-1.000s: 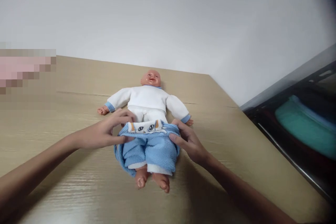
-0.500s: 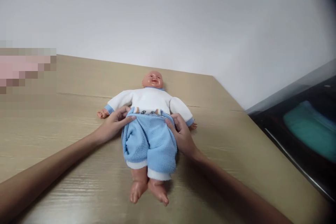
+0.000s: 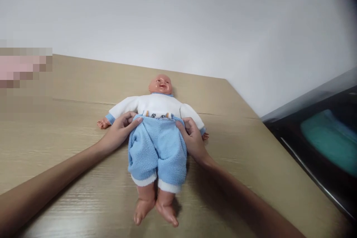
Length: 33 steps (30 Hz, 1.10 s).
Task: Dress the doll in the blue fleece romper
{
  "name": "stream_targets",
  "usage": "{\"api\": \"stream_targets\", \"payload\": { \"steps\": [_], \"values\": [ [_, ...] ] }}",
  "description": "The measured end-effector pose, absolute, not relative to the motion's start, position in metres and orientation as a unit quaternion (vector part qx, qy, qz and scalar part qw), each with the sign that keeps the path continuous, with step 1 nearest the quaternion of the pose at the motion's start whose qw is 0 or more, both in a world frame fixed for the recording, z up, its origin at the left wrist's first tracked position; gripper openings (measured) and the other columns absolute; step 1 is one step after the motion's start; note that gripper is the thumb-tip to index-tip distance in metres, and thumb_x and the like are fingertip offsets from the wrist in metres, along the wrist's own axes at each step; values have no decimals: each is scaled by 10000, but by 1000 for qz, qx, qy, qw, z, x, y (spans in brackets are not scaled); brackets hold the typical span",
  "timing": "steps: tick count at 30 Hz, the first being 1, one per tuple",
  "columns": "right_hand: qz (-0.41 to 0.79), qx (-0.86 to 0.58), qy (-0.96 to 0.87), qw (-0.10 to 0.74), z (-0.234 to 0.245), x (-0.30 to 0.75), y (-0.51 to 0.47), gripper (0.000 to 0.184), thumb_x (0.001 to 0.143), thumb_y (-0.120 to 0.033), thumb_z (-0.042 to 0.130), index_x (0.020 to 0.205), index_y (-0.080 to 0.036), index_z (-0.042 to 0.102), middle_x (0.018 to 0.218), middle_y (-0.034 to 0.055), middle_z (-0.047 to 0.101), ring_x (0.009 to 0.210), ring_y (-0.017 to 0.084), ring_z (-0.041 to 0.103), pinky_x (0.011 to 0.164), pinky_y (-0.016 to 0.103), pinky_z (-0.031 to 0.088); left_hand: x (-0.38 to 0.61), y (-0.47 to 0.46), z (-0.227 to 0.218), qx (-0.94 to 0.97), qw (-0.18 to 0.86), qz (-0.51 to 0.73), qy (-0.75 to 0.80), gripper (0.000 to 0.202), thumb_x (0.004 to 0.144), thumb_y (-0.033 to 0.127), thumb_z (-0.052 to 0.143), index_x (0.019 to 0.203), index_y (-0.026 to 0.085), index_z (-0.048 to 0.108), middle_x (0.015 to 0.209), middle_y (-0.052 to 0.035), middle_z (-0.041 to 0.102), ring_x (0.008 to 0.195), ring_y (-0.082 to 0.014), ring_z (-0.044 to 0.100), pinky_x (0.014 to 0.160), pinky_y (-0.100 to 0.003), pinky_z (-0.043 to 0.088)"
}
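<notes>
A baby doll (image 3: 161, 83) lies on its back on the wooden table, head away from me and bare feet toward me. It wears a white top (image 3: 158, 103) with blue cuffs and light blue fleece pants (image 3: 157, 145) with white hems. The waistband sits over the lower part of the top, partly covering a printed figure. My left hand (image 3: 124, 128) pinches the waistband at its left side, thumb on the front. At the right side, my right hand (image 3: 192, 137) grips the waistband too, thumb in front and fingers curled at the edge.
The wooden table (image 3: 83, 200) has a seam running across it behind the doll. A white wall (image 3: 139, 18) rises beyond its far edge. On the right is a dark, glossy surface with a green patch (image 3: 330, 143). A blurred-out pinkish area (image 3: 19, 67) is at the left edge.
The pants' waistband has moved slightly up the doll's front, and the hems sit higher with more leg showing. Both hands keep their hold. The view has shifted a little.
</notes>
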State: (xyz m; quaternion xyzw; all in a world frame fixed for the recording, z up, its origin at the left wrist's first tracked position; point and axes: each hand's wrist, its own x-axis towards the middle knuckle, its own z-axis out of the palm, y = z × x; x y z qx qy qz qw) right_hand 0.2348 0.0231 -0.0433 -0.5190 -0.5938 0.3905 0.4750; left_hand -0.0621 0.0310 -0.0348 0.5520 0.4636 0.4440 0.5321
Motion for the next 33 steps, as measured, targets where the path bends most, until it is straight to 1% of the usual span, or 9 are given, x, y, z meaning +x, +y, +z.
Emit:
{"api": "stream_targets", "payload": {
  "steps": [7,11,14,16,20,24,27,30,33],
  "values": [
    [489,-533,-528,445,-36,241,0,446,921,-710,835,884,-285,707,899,14,658,921,267,611,899,395,553,-64,9,-40,597,453,456,479,444,962,669,800,1007,239,697,1201,-75,700,1134,-289,659,962,-380,556],
    [524,-531,-462,480,-40,236,5,494,927,-775,795,982,-289,729,924,38,710,929,287,647,845,412,588,-65,13,-42,566,470,481,476,437,1045,678,737,1039,258,615,922,10,625,824,-195,574,757,-304,512],
    [516,-517,-478,488,-38,240,18,460,916,-734,841,986,-290,745,967,44,722,964,288,650,908,419,587,-71,26,-42,546,497,488,465,495,1036,721,755,1189,300,545,738,88,535,588,-146,425,550,-246,364],
    [501,-506,-505,488,-37,245,25,430,897,-693,879,949,-288,743,959,36,703,972,283,635,939,410,570,-75,35,-40,546,529,471,447,566,1012,763,768,1243,314,512,688,109,525,531,-139,385,499,-238,300],
    [445,-488,-582,474,-32,251,25,351,971,-617,787,922,-286,681,897,13,637,884,265,589,851,399,527,-78,42,-30,601,533,421,422,531,1007,756,771,1108,250,648,850,23,634,720,-175,547,635,-276,432],
    [377,-476,-648,460,-15,250,16,290,961,-503,811,860,-283,652,840,4,567,832,264,535,828,424,473,-80,39,-15,661,487,408,399,497,1022,715,749,903,238,679,879,-3,582,827,-214,539,745,-320,452],
    [295,-451,-726,428,8,247,16,286,961,-459,789,809,-278,628,860,17,588,875,274,558,875,438,470,-79,40,-5,678,453,439,377,461,1014,681,780,901,243,697,974,-37,625,950,-246,578,845,-344,486],
    [339,-428,-733,405,24,245,27,226,965,-483,789,940,-275,706,964,29,685,976,283,631,935,426,524,-75,46,-1,647,493,441,378,448,1007,683,811,1001,245,717,964,-20,641,892,-215,574,816,-322,481],
    [463,-418,-668,406,23,246,45,349,981,-545,792,1194,-271,749,1156,44,783,1105,290,703,972,409,577,-71,54,-5,573,574,436,389,493,961,687,864,1117,239,729,917,0,662,821,-195,585,780,-311,479]
  ]
}}
